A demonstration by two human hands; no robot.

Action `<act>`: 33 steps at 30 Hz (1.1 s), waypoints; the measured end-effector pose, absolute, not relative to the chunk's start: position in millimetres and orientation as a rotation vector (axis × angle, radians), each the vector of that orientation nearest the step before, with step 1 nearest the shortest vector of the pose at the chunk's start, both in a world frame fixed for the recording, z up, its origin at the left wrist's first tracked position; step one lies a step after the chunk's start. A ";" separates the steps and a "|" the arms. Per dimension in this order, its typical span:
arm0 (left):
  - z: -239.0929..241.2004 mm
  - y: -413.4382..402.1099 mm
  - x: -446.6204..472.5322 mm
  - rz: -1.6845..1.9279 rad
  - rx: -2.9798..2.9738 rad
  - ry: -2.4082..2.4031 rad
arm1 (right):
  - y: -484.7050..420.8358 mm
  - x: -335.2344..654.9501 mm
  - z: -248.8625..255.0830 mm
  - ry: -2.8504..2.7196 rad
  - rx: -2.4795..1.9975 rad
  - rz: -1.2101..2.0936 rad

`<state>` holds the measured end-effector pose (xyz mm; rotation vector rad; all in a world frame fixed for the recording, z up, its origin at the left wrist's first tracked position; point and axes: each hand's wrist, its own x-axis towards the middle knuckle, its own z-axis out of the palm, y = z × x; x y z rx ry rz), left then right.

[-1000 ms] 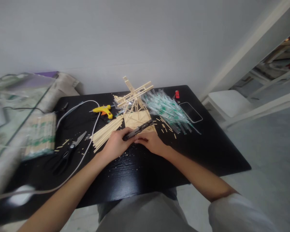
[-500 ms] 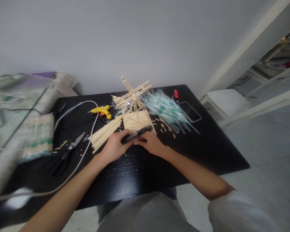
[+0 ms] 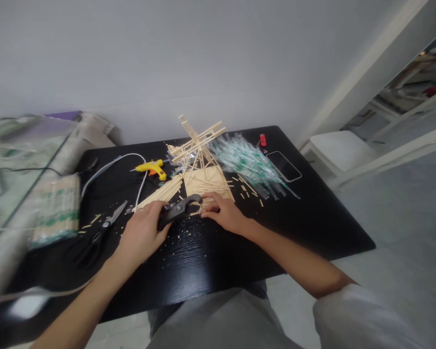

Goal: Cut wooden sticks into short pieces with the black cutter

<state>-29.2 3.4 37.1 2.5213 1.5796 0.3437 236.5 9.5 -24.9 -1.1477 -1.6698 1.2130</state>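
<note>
My left hand is closed around a pair of black cutters with curved jaws, which point to the right. My right hand is at the jaw end, thumb and fingers drawn together. What is pinched there is too small to make out. Just beyond the hands stands a windmill-like model of wooden sticks, its crossed arms above a flat stick base. Loose sticks lie on that base. A bundle of long wooden sticks lies to its left, partly behind my left hand.
A yellow glue gun, black scissors and a packet of sticks lie left, with a white cable between. Right are clear-and-green wrappers, a phone, a red object and cut stick bits. A wall stands behind.
My left hand has moved left and toward me with the cutters, and the curved jaws now show. My right hand stays in about the same place, its fingers now at the jaw end.
</note>
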 end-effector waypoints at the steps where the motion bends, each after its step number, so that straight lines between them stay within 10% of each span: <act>1: 35.4 1.5 -29.1 0.324 2.561 1.587 | 9.5 236.3 -25.0 -1.670 -1.139 1.217; 33: 38.2 -4.6 5.7 -0.150 2.870 1.595 | 10.6 236.6 -18.8 -1.839 -1.188 1.001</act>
